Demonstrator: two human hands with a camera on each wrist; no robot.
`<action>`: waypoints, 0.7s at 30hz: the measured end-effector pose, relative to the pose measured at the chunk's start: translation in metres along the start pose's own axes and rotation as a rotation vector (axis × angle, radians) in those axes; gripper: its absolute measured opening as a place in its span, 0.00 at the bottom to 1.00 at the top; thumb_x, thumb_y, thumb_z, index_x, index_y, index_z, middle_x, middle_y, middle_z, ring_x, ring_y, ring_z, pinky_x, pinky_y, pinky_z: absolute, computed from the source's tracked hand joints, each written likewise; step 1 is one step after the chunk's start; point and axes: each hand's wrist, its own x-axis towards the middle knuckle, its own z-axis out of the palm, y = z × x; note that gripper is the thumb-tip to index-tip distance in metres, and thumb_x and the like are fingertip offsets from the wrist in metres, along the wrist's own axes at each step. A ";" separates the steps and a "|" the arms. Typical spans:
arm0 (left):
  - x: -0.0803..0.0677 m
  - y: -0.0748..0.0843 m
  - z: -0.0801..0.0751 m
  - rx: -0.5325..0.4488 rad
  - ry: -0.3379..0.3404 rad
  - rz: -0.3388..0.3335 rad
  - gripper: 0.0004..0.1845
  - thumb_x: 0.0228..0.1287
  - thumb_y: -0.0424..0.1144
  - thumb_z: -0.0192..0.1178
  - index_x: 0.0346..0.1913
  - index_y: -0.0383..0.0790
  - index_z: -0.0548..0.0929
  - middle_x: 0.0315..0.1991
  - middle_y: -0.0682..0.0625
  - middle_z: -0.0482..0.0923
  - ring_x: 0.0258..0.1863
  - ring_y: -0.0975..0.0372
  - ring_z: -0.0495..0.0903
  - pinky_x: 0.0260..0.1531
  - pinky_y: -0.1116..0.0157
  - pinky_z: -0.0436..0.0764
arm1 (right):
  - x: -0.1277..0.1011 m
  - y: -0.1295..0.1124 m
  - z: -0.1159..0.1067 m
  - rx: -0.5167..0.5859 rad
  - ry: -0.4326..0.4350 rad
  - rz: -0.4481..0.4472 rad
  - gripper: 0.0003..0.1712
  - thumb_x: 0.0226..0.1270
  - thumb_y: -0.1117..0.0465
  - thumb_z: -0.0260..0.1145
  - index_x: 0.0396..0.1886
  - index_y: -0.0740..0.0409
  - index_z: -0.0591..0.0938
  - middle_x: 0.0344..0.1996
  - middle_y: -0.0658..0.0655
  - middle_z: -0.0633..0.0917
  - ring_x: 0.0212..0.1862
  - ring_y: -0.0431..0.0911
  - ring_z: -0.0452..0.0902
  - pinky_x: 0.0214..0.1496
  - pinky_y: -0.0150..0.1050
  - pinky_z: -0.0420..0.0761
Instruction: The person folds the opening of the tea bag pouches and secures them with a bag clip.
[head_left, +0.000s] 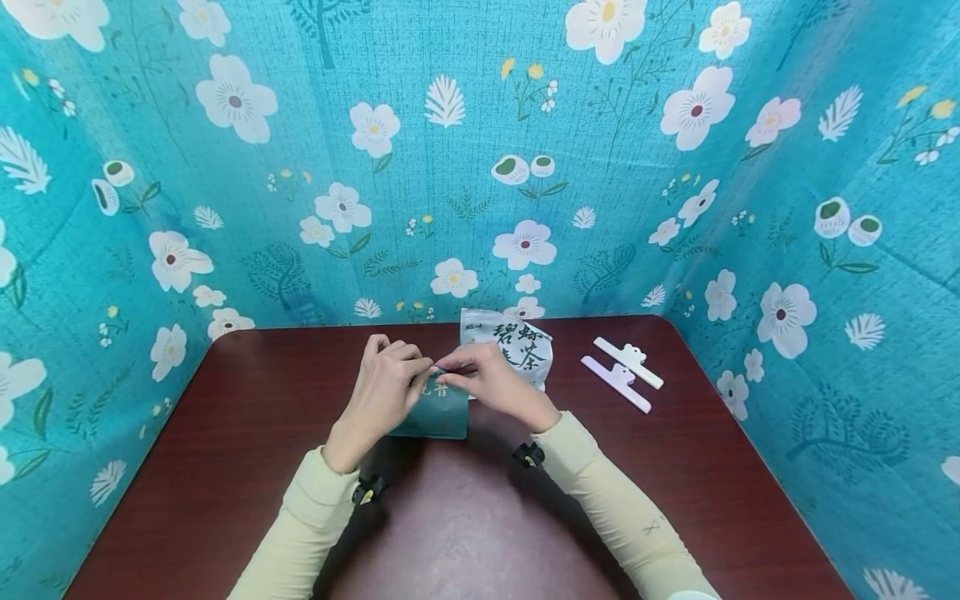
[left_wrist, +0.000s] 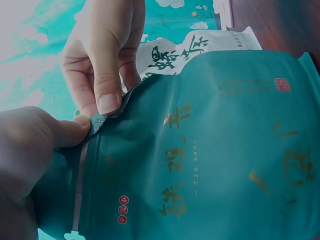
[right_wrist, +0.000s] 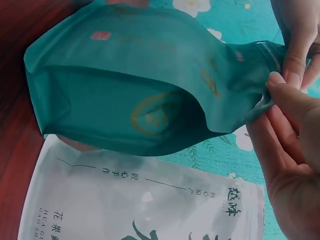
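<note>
I see both hands meeting at the top edge of a dark teal foil stand-up tea pouch with gold lettering (head_left: pixel 438 410), which stands on the dark red-brown wooden table (head_left: pixel 225 467). My left hand (head_left: pixel 386 390) pinches the pouch's top strip between thumb and fingers; my right hand (head_left: pixel 491 382) pinches the same strip right beside it, fingertips nearly touching. Just behind the teal pouch lies a white foil tea pouch with black calligraphy (head_left: pixel 513 348), its lower edge hidden by the right hand. To the right of the teal pouch, well apart from it, lie two white plastic bag-sealing clips (head_left: pixel 622 372), side by side.
</note>
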 end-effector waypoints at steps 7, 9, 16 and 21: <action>0.003 0.001 0.001 -0.029 -0.025 -0.019 0.04 0.62 0.36 0.72 0.35 0.39 0.93 0.25 0.51 0.82 0.27 0.59 0.77 0.44 0.53 0.68 | 0.005 -0.003 0.000 -0.066 0.017 0.006 0.07 0.66 0.68 0.72 0.42 0.59 0.91 0.34 0.53 0.90 0.36 0.36 0.85 0.39 0.29 0.84; 0.003 -0.001 -0.001 -0.029 -0.040 -0.015 0.05 0.62 0.38 0.73 0.36 0.39 0.93 0.27 0.50 0.84 0.29 0.59 0.78 0.44 0.54 0.69 | 0.006 -0.003 0.001 -0.084 0.031 0.008 0.07 0.65 0.69 0.72 0.41 0.60 0.91 0.33 0.54 0.90 0.35 0.36 0.85 0.38 0.28 0.84; 0.001 -0.012 -0.013 -0.079 -0.081 0.039 0.07 0.57 0.39 0.76 0.38 0.42 0.93 0.32 0.51 0.88 0.33 0.60 0.82 0.43 0.57 0.73 | 0.005 -0.001 0.005 -0.085 0.041 0.008 0.06 0.65 0.70 0.71 0.39 0.60 0.91 0.33 0.54 0.90 0.34 0.36 0.86 0.38 0.27 0.84; 0.000 -0.013 -0.008 -0.084 -0.030 0.044 0.04 0.62 0.37 0.72 0.35 0.40 0.92 0.30 0.50 0.88 0.31 0.59 0.82 0.43 0.56 0.73 | 0.005 -0.001 0.007 -0.104 0.066 -0.009 0.06 0.64 0.71 0.72 0.38 0.61 0.91 0.32 0.54 0.89 0.34 0.37 0.86 0.38 0.27 0.84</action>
